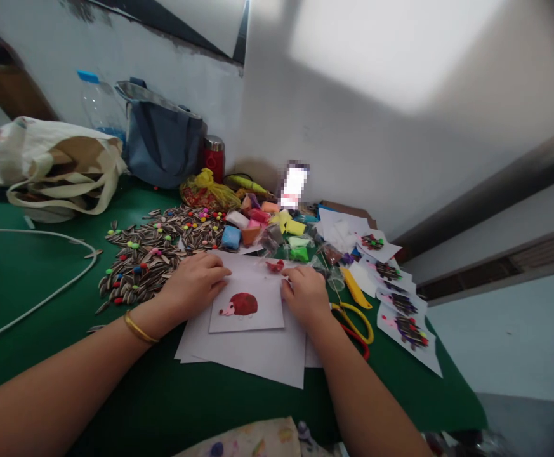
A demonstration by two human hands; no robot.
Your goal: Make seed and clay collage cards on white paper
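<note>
A white card (270, 317) with a brown-backed hedgehog (244, 304) lies on a stack of larger white sheets (252, 352). The hedgehog has a pink face and a dark nose; its feet are only outlined. My left hand (198, 285) rests at the card's left edge, fingers loosely extended and holding nothing visible. At the card's right edge lies my right hand (306, 293), its thumb and forefinger apart. Close to its fingertips, above the card, is a small red piece (275, 266), apparently clay in a wrapper.
Striped sunflower seeds (138, 276) mixed with coloured bits lie left. Coloured clay packets (249, 236) sit behind. Yellow-and-red scissors (360, 324), a yellow cutter (355, 289) and several seed-covered hedgehog cards (407, 330) are right. Bags (162, 143) and a phone (293, 185) stand at the back.
</note>
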